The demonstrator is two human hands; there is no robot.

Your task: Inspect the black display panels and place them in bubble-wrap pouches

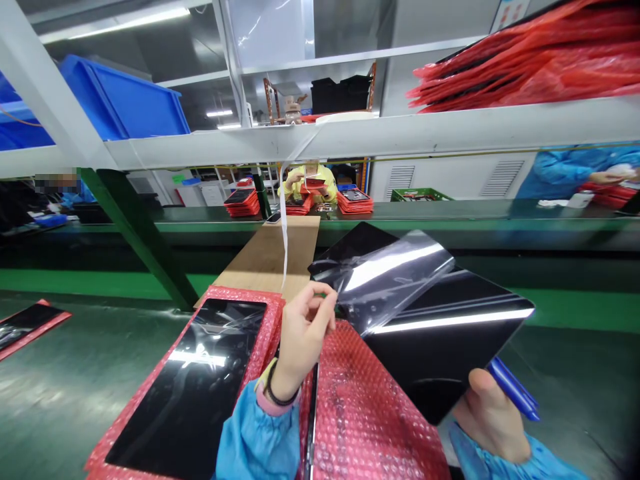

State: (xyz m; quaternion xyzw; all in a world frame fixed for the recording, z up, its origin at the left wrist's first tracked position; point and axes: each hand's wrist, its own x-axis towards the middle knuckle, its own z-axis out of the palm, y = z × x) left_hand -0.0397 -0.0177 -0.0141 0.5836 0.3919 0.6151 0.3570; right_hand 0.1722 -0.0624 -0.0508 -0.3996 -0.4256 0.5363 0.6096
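Observation:
My right hand (pixel 493 417) grips the near corner of a glossy black screen panel (pixel 450 340), held tilted above the bench; a blue pen (pixel 515 390) is also in that hand. My left hand (pixel 305 337) pinches the edge of a clear protective film (pixel 385 277) that is partly peeled up from the panel's far end. Below lies red bubble wrap (pixel 360 407). Another black panel (pixel 195 380) rests on a red bubble-wrap stack to the left.
A green conveyor (pixel 450 220) runs across behind. Other workers in yellow (pixel 313 183) and blue (pixel 565 170) sit beyond it with red stacks. A white shelf (pixel 380 133) overhead carries blue bins (pixel 130 100) and red bags (pixel 540 57). A white strip (pixel 284 227) hangs down.

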